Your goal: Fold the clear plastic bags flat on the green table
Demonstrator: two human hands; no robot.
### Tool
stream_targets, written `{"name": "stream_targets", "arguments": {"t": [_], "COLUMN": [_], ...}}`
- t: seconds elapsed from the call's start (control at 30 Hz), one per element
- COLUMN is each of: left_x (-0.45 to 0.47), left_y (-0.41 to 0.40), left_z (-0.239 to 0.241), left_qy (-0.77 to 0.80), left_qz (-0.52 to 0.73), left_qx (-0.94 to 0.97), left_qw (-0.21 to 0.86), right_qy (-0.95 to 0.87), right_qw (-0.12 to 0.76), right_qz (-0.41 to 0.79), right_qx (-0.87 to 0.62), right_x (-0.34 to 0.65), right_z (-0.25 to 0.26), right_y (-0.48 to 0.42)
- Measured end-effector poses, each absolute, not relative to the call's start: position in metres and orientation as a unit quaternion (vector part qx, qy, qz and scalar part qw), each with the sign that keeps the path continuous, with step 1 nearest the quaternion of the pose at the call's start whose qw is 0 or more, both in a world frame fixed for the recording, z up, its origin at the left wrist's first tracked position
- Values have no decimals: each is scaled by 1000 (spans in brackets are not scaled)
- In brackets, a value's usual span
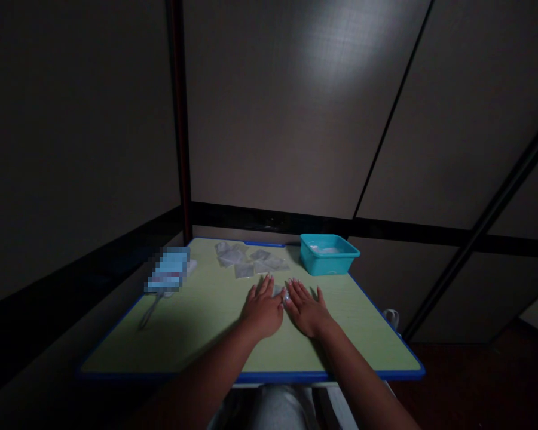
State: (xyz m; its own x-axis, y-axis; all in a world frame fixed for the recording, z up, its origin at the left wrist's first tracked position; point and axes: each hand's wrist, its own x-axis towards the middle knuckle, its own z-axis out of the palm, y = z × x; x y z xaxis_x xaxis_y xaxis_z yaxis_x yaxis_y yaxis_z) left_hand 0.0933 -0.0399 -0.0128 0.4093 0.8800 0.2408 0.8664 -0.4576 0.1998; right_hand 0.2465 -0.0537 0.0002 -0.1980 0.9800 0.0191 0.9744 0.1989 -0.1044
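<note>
Press the small clear packet (281, 292) evenly against the table (197, 322), left hand (262, 312) and right hand (308, 310) flat, fingers released, gripping nothing.

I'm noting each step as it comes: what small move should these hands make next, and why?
Probably pinch the small packet and lift it. The left hand and right hand lie flat and open on the table, meeting at that packet, so nothing is gripped yet.
</note>
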Motion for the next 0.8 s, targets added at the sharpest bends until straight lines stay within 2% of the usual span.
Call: {"name": "stream_targets", "arguments": {"t": [0.27, 0.53, 0.67, 0.8], "left_x": [89, 104, 113, 110], "left_y": [-44, -70, -74, -72], "left_z": [-5, 21, 11, 4], "left_qy": [515, 396, 418, 454], "left_qz": [169, 168, 151, 150], "left_qx": [840, 897, 890, 874], "left_qw": [33, 104, 99, 90], "right_qy": [-764, -778, -790, -784], "right_qw": [17, -40, -57, -38], "right_qz": [31, 33, 27, 30], "right_qx": [-644, -626, -610, -618], "right_x": [245, 248, 249, 249], "right_z": [1, 5, 6, 3], "right_y": [-54, -54, -54, -52]}}
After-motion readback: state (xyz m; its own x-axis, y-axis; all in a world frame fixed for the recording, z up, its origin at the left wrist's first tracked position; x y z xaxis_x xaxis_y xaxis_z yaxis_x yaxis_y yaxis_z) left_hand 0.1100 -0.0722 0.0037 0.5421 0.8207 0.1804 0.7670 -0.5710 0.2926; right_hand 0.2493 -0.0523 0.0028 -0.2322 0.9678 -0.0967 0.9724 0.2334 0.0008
